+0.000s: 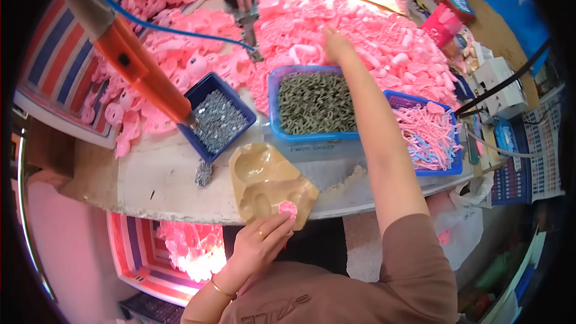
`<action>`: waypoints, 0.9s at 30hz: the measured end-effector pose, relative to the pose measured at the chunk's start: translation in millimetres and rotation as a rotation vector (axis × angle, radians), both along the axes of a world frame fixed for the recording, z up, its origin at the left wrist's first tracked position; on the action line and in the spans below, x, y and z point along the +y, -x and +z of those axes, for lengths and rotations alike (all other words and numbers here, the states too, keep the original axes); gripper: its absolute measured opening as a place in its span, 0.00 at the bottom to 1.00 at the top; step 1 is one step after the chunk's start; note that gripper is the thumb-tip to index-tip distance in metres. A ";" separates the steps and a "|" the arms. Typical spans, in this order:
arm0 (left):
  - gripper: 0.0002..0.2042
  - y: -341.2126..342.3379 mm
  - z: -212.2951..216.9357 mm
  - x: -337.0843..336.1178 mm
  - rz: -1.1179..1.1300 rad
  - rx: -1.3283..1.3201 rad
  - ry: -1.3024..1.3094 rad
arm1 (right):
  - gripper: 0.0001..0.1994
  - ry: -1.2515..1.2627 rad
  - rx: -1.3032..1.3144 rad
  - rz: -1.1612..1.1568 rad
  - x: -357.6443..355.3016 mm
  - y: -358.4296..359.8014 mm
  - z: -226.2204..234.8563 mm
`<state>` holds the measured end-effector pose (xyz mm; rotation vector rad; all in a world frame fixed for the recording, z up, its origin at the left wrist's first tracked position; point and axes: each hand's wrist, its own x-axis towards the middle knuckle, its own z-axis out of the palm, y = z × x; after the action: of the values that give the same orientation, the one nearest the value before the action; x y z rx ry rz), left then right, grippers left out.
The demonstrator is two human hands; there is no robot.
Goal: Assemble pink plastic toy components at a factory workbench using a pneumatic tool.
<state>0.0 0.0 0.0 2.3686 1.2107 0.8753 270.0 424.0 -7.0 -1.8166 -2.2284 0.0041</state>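
Note:
My left hand [263, 241] is at the table's front edge, fingers pressed together on a small pink plastic piece [288, 208]. That piece is over the lower corner of a tan moulded block [264, 165] with rounded hollows. My right hand [337, 47] reaches far across the table into a wide heap of pink plastic parts [384, 36]; its fingertips are hidden there, so whether it grips one I cannot tell. Beneath my right forearm stands a clear-blue tub [315, 137] full of small dark grey metal pieces [315, 102].
An orange tool [141, 66] slants down over a dark blue bin [207, 157] of small silvery parts. Above the heap hangs a metal machine head [243, 9] with a blue hose. To the right, a blue basket [441, 172] contains pink and blue strips. A white box [501, 87] stands beyond.

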 end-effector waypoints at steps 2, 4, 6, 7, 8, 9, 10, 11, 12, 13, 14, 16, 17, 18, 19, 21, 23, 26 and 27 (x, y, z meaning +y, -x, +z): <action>0.20 -3.2 1.5 -1.5 -0.004 0.022 -0.007 | 0.21 -0.026 -0.111 -0.072 -15.7 7.0 8.4; 0.19 -12.6 0.5 2.6 0.002 0.037 -0.017 | 0.17 -0.204 0.037 -0.049 -28.9 -0.4 15.3; 0.19 -14.6 -6.3 9.1 -0.007 0.048 -0.085 | 0.18 -0.289 0.219 0.030 -42.7 -2.0 27.1; 0.19 -16.6 -10.4 10.8 0.002 0.040 -0.109 | 0.18 -0.266 0.215 0.034 -53.1 0.3 31.2; 0.20 -17.5 -11.6 11.2 -0.004 0.040 -0.077 | 0.18 -0.186 0.428 0.068 -68.6 0.0 34.1; 0.20 -16.7 -10.2 11.1 0.000 0.035 -0.067 | 0.18 -0.111 0.639 0.101 -84.7 2.6 40.8; 0.21 -16.4 -8.9 10.5 -0.003 0.063 -0.045 | 0.18 -0.099 0.637 0.105 -104.3 7.7 44.4; 0.21 -17.0 -7.7 8.6 -0.009 0.087 -0.026 | 0.17 -0.132 0.619 0.161 -131.8 12.6 50.6; 0.23 -16.8 -10.1 6.7 -0.004 0.106 -0.050 | 0.17 -0.167 0.603 0.221 -158.3 17.3 54.6; 0.23 -18.2 -13.1 5.3 -0.003 0.100 -0.047 | 0.15 -0.086 0.588 0.239 -183.8 16.6 59.4; 0.23 -19.9 -16.6 5.2 0.007 0.103 -0.063 | 0.14 -0.006 0.573 0.256 -209.1 15.7 64.2; 0.22 -21.8 -16.7 3.1 0.050 0.096 -0.069 | 0.14 0.184 0.668 0.348 -261.7 28.7 73.5; 0.22 -22.5 -18.1 0.0 0.055 0.095 -0.068 | 0.14 0.209 0.683 0.449 -283.1 32.1 70.9; 0.21 -21.6 -20.6 -3.8 0.066 0.070 -0.104 | 0.15 0.235 0.699 0.553 -302.5 37.2 65.5; 0.19 -20.9 -22.0 -5.7 0.069 0.042 -0.144 | 0.14 0.270 0.673 0.571 -323.2 44.3 62.1; 0.17 -14.1 -21.3 -13.8 0.016 0.017 -0.191 | 0.14 0.195 0.584 0.666 -354.8 61.5 48.7; 0.15 -7.6 -17.5 -21.4 -0.039 -0.001 -0.237 | 0.14 0.084 0.524 0.743 -369.8 75.3 26.6; 0.13 2.3 -10.0 -26.8 -0.074 -0.065 -0.268 | 0.15 -0.126 0.316 0.741 -377.9 92.5 5.3; 0.13 7.5 -9.9 -29.0 -0.063 -0.059 -0.269 | 0.15 -0.127 0.320 0.753 -377.7 96.0 6.4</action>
<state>-7.5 -29.0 -9.9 2.5519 1.0450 1.1417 174.0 46.3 -0.6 -0.7618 -2.4452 0.2678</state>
